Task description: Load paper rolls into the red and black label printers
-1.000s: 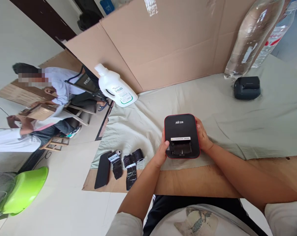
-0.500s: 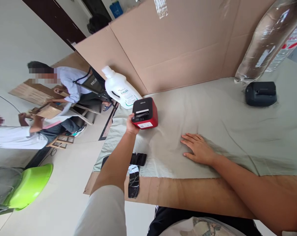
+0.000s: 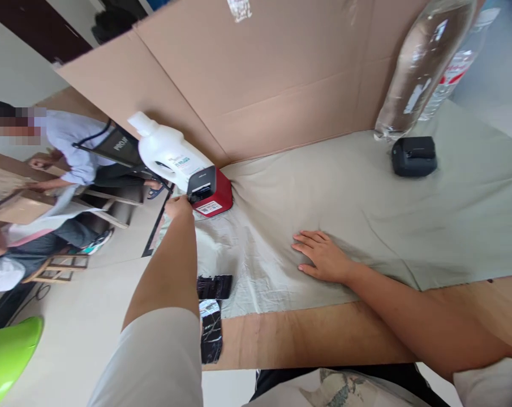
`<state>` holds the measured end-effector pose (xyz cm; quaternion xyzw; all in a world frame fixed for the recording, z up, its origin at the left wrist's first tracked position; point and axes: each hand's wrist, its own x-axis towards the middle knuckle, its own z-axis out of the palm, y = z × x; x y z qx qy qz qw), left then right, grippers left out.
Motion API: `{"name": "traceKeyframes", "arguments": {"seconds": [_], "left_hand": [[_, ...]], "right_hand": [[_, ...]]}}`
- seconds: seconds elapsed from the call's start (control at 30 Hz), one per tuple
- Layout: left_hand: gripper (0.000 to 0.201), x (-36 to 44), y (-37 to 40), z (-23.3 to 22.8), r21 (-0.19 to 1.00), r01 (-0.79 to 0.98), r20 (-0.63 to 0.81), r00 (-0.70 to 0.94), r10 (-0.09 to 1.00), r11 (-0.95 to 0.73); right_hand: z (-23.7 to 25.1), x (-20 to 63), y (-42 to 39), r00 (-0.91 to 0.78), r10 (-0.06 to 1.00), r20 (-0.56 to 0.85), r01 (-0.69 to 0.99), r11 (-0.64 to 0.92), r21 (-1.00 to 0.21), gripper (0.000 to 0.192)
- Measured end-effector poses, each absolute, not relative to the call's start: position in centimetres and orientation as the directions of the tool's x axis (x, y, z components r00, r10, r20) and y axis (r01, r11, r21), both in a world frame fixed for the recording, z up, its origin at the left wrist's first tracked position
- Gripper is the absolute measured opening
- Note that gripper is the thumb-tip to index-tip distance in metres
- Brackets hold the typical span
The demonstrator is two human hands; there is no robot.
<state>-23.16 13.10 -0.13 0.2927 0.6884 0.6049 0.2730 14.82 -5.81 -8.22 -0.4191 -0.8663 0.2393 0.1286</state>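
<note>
Grey-green cloth: red-and-black label printer already parked upper-left beside detergent bottle, left hand touching it, grip unclear; right hand flat, empty at centre.

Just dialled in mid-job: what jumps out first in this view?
The left hand, stretched to the far left of the cloth, at a small red and black printer that sits against a white jug. The right hand lies flat on the cloth near the middle. Behind stands a cardboard wall, with a clear bottle and a black box far right.
</note>
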Motion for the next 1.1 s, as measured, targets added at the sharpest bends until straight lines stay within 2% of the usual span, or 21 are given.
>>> {"name": "traceKeyframes", "arguments": {"seconds": [0.03, 0.1, 0.17, 0.2, 0.27, 0.33, 0.4, 0.47, 0.53, 0.63, 0.73, 0.83, 0.9, 0.97, 1.1], "left_hand": [[0.016, -22.2, 12.8, 0.0, 0.983, 0.162, 0.054, -0.721, 0.69, 0.092], [0.02, -18.9, 11.7, -0.4, 0.892, 0.442, 0.303, -0.741, 0.599, 0.096], [0.022, -14.4, 10.0, -1.7, 0.718, 0.695, 0.521, -0.568, 0.637, 0.032], [0.02, -11.8, 8.9, -2.7, 0.678, 0.732, 0.535, -0.43, 0.727, -0.066], [0.016, -6.6, 6.5, -5.0, 0.719, 0.657, 0.47, -0.222, 0.854, -0.225], [0.016, -2.4, 4.0, -7.3, 0.805, 0.533, 0.368, -0.106, 0.924, -0.26], [0.018, 0.3, 1.5, -9.0, 0.807, 0.527, 0.324, -0.017, 0.946, -0.267], [0.022, 1.2, -0.9, -10.0, 0.741, 0.593, 0.33, 0.085, 0.94, -0.314], [0.024, 1.0, -2.9, -10.3, 0.632, 0.67, 0.331, 0.221, 0.917, -0.389], [0.029, 0.2, -5.0, -10.3, 0.469, 0.736, 0.298, 0.388, 0.872, -0.488], [0.033, 0.1, -5.7, -10.2, 0.387, 0.761, 0.287, 0.438, 0.852, -0.521], [0.032, 0.3, -5.4, -10.0, 0.376, 0.765, 0.277, 0.446, 0.851, -0.523], [0.031, 0.2, -5.2, -9.9, 0.389, 0.757, 0.27, 0.452, 0.85, -0.525], [0.03, 0.0, -5.1, -9.8, 0.412, 0.744, 0.266, 0.454, 0.85, -0.526], [0.029, -0.3, -5.2, -9.8, 0.468, 0.715, 0.258, 0.451, 0.854, -0.519]], "right_hand": [[-8.2, 14.8, -5.8, -0.619, 0.785, 0.022, 0.664, 0.537, -0.52, 0.055], [-8.1, 14.9, -5.8, -0.619, 0.785, 0.021, 0.665, 0.538, -0.517, 0.056], [-7.9, 14.9, -5.6, -0.62, 0.784, 0.013, 0.668, 0.537, -0.516, 0.055], [-7.7, 14.8, -5.5, -0.623, 0.782, 0.009, 0.668, 0.538, -0.514, 0.055], [-7.5, 14.5, -5.4, -0.596, 0.803, -0.001, 0.697, 0.517, -0.496, 0.056], [-7.3, 14.2, -6.0, -0.478, 0.878, -0.031, 0.791, 0.415, -0.45, 0.062], [-7.5, 14.0, -7.5, -0.323, 0.943, -0.084, 0.885, 0.269, -0.38, 0.075], [-7.8, 14.5, -9.8, -0.275, 0.95, -0.151, 0.923, 0.216, -0.319, 0.086], [-8.1, 15.8, -11.8, -0.365, 0.907, -0.21, 0.906, 0.295, -0.302, 0.089], [-7.4, 19.6, -10.9, -0.461, 0.865, -0.196, 0.864, 0.388, -0.321, 0.075], [-5.7, 24.7, -4.3, -0.228, 0.974, 0.009, 0.938, 0.222, -0.267, 0.063], [-4.3, 30.0, 4.1, 0.151, 0.978, 0.141, 0.961, -0.111, -0.253, 0.067], [-4.0, 33.1, 8.1, 0.367, 0.915, 0.169, 0.912, -0.319, -0.258, 0.078], [-4.3, 35.3, 10.2, 0.535, 0.837, 0.116, 0.821, -0.482, -0.305, 0.088], [-5.1, 37.0, 10.8, 0.65, 0.759, 0.05, 0.725, -0.598, -0.343, 0.094]]}}
